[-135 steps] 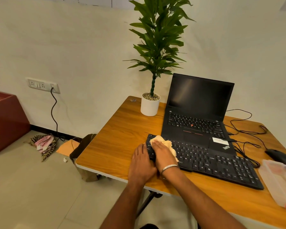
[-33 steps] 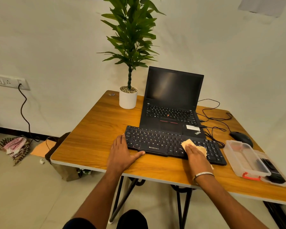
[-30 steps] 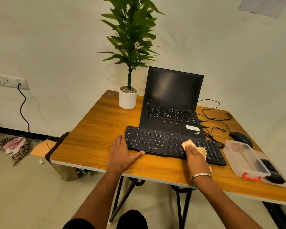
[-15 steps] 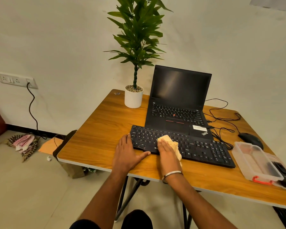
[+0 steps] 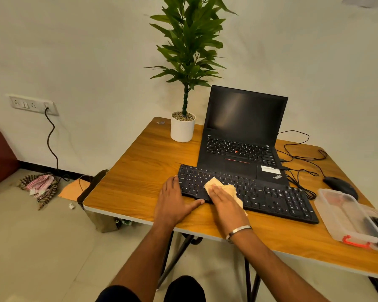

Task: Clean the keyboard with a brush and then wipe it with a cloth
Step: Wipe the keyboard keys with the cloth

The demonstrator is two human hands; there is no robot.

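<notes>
Over at the far left of the frame a wall socket (image 5: 33,105) feeds a dark cable (image 5: 52,144) down to a heap of checked fabric (image 5: 39,186) on the floor — none of it part of the job. Moving right, the wooden table (image 5: 140,171) begins, with a potted plant (image 5: 183,127) at its back edge.

At lower centre the left hand (image 5: 172,203) lies flat on the tabletop, fingers straight and together, touching the left end of the black keyboard (image 5: 271,197), thumb stretched along its front edge; by my reading it braces the board against sliding. Just right of it the right hand (image 5: 224,200) presses a pale yellow cloth (image 5: 214,185) onto the left-centre keys with flat, extended fingers, nothing curled or pinched.

Judging by looks, the keyboard is light, stiff plastic that would skid under a sideways push, so steadying it at an end or along the front rim makes sense. The cloth looks soft and limp — it bunches under the palm, and is best worked by downward pressure rather than a grip.

Behind the keyboard stands an open laptop (image 5: 242,127). Further right come loose wires (image 5: 301,158), a mouse (image 5: 339,186) and, at the frame's lower right, a clear plastic box (image 5: 347,219) with a red latch. No brush can be made out.
</notes>
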